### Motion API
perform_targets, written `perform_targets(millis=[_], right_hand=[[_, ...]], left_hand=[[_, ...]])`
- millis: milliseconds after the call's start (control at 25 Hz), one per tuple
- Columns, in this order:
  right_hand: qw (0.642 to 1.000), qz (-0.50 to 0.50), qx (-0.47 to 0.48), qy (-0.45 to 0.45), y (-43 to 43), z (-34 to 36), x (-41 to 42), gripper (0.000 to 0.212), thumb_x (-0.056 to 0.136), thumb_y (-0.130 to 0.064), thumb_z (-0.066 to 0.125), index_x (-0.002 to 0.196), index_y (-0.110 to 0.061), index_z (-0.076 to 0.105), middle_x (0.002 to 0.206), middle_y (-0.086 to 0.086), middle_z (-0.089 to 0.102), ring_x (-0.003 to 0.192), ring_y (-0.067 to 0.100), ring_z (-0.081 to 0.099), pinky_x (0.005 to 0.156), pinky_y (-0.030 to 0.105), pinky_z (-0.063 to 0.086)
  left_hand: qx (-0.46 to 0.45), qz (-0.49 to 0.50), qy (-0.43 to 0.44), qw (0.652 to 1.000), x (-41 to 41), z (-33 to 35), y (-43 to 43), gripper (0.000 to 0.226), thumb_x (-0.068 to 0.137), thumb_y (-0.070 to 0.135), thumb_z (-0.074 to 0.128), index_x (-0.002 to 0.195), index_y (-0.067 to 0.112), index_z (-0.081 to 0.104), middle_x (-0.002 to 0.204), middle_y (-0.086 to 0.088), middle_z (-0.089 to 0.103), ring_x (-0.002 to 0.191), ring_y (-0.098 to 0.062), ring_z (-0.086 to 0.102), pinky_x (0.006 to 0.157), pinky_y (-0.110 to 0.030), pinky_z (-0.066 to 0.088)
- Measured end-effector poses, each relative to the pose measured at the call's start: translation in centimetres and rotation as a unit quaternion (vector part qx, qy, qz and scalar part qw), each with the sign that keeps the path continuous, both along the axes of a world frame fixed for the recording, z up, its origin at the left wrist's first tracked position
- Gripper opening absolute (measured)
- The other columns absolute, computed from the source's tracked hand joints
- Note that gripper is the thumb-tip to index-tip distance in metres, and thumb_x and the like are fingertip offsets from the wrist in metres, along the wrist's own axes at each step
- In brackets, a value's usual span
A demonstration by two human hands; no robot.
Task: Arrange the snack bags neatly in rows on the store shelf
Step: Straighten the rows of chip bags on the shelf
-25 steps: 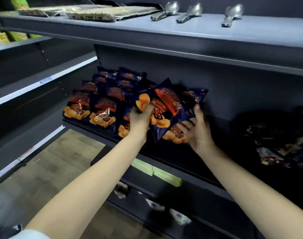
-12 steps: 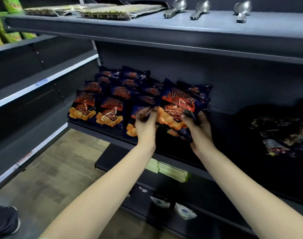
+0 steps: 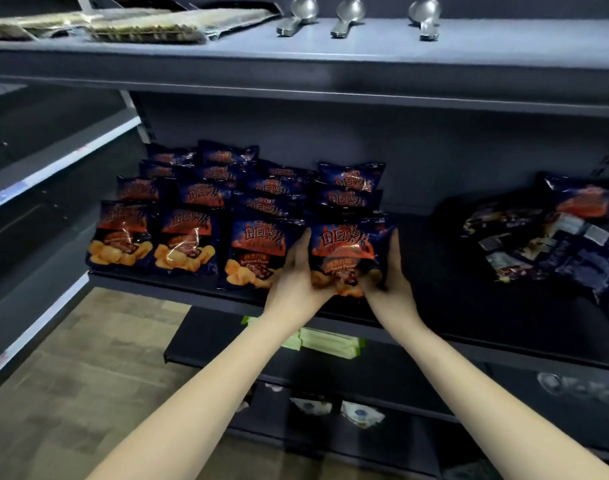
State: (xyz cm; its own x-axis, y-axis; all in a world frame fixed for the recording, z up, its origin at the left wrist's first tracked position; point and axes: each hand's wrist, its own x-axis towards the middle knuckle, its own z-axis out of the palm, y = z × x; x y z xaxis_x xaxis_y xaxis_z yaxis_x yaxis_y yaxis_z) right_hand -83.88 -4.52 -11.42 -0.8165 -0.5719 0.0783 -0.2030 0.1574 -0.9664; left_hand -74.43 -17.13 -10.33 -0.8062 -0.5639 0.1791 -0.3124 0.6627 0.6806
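Dark blue snack bags with orange chips printed on them stand in several rows on the dark shelf (image 3: pixel 445 271). The front bag of the rightmost row (image 3: pixel 344 254) is upright at the shelf's front edge, gripped from both sides: my left hand (image 3: pixel 292 278) on its left edge, my right hand (image 3: pixel 389 275) on its right edge. To its left stand three front bags, the nearest (image 3: pixel 258 251) touching my left hand. More bags (image 3: pixel 348 178) line up behind.
A loose heap of snack bags (image 3: pixel 552 233) lies at the right of the same shelf. The shelf above holds three metal spoons (image 3: pixel 348 19) and flat packets (image 3: pixel 147 26). Green packs (image 3: pixel 327 341) sit on the shelf below. Wooden floor at lower left.
The bag was tilted and held up in front of the rows; now it stands upright at the front of the rightmost row, with both hands at its sides.
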Motion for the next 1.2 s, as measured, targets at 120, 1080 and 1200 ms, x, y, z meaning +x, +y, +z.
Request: perform_targets(millis=[120,1080,1200], right_hand=[[0.999,-0.009,0.038,0.026,-0.3,-1.0,0.4,0.09,0.086,-0.024,0.06,0.146,-0.044,-0.004,0.146,-0.006,0.038,0.127,0.008,0.042,0.101,0.025,0.038],[0.923,-0.044,0.28,0.26,-0.6,-4.5,0.9,0.077,0.083,-0.056,0.035,0.137,-0.053,-0.02,0.151,-0.019,-0.024,0.143,0.015,-0.02,0.116,0.053,-0.001],[0.914,-0.06,0.297,0.269,-0.8,-4.7,1.0,0.076,0.079,-0.06,0.023,0.137,-0.049,-0.024,0.153,-0.016,-0.02,0.144,0.016,-0.015,0.117,0.051,0.0]], left_hand=[[-0.087,0.012,-0.033,0.996,0.0,-0.4,0.0,0.098,0.079,0.045,0.066,0.148,0.024,0.001,0.154,-0.003,0.018,0.112,-0.029,0.056,0.073,-0.032,0.048],[-0.076,-0.122,-0.009,0.99,-2.4,-3.5,-1.3,0.105,0.083,0.025,0.066,0.137,0.038,-0.022,0.142,0.01,-0.042,0.137,-0.013,-0.03,0.118,-0.04,0.01],[-0.055,-0.129,-0.013,0.99,-2.7,-3.4,-1.4,0.106,0.082,0.023,0.067,0.138,0.034,-0.022,0.143,0.01,-0.04,0.136,-0.011,-0.03,0.118,-0.038,0.004]])
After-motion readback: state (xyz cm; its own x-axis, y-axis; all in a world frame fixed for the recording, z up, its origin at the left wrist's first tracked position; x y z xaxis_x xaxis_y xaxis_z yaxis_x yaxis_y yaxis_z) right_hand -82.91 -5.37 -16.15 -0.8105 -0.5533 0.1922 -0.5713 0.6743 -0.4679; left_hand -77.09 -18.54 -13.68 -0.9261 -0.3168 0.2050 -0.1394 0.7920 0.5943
